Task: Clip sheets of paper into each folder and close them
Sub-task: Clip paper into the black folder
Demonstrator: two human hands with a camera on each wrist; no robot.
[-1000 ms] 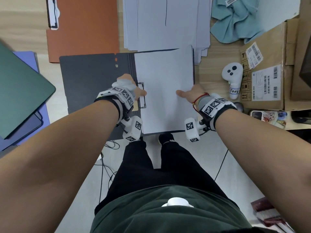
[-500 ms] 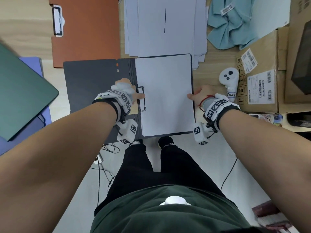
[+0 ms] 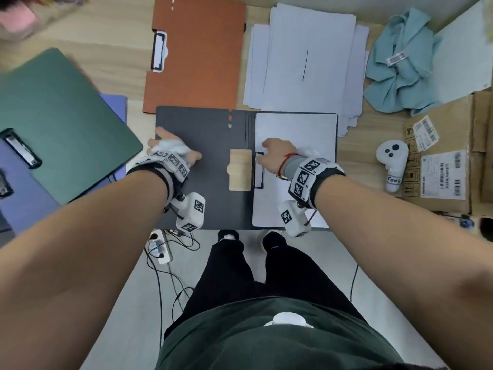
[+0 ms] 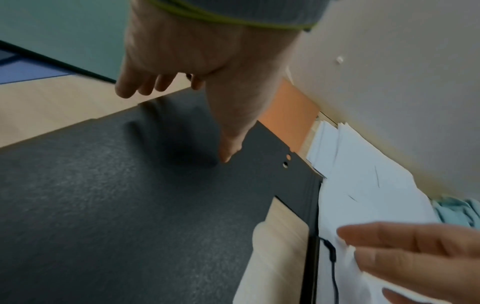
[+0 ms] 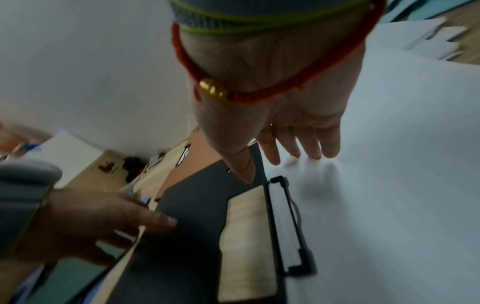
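- We see the grey folder [image 3: 208,166] lying open on the table [image 3: 106,62] at its near edge, with a white sheet [image 3: 296,134] on its right half.
- The wire clip [image 3: 259,170] lies along the sheet's left edge, next to the spine.
- Our left hand [image 3: 170,152] is at the cover's left edge, thumb on the cover and the other fingers [image 4: 135,86] loosely curled over the edge; we cannot tell whether they grip it.
- Our right hand [image 3: 277,156] rests on the sheet just beside the clip, fingers [image 5: 311,144] straight and spread, tips touching the paper, holding nothing.
- Beyond the folder lie an orange folder [image 3: 197,54] and a paper stack [image 3: 306,62].
- A green folder [image 3: 61,121] sits to the left, over a purple one [image 3: 26,209].
- To the right we see a blue cloth [image 3: 400,62], a white controller [image 3: 392,161] and a cardboard box [image 3: 448,156].
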